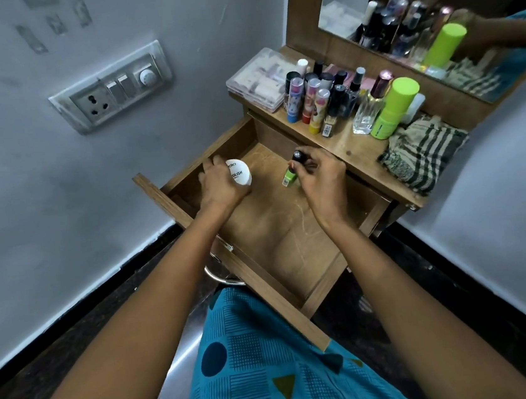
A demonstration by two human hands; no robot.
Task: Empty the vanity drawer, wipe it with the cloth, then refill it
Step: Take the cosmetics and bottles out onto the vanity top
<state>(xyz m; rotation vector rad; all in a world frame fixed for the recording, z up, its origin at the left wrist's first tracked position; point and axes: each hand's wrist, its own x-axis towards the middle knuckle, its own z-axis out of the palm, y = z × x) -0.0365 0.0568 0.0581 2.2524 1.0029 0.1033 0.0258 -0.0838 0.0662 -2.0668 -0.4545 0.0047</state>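
grey wall corner, wooden vanity drawer pulled open, floor nearly bare. bottles crowd the top at 1 o'clock beside the striped cloth. emptying or refilling: cannot tell. my left hand wraps a white bottle; my right hand pinches a green polish bottle by its cap.

Both arms extended fwd; L hand curled in grip, R hand fingers pinched.

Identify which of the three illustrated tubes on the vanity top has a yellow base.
The illustrated tube nearest the drawer's side, at the front of the row, has the yellow base; the other two have red and blue bases.
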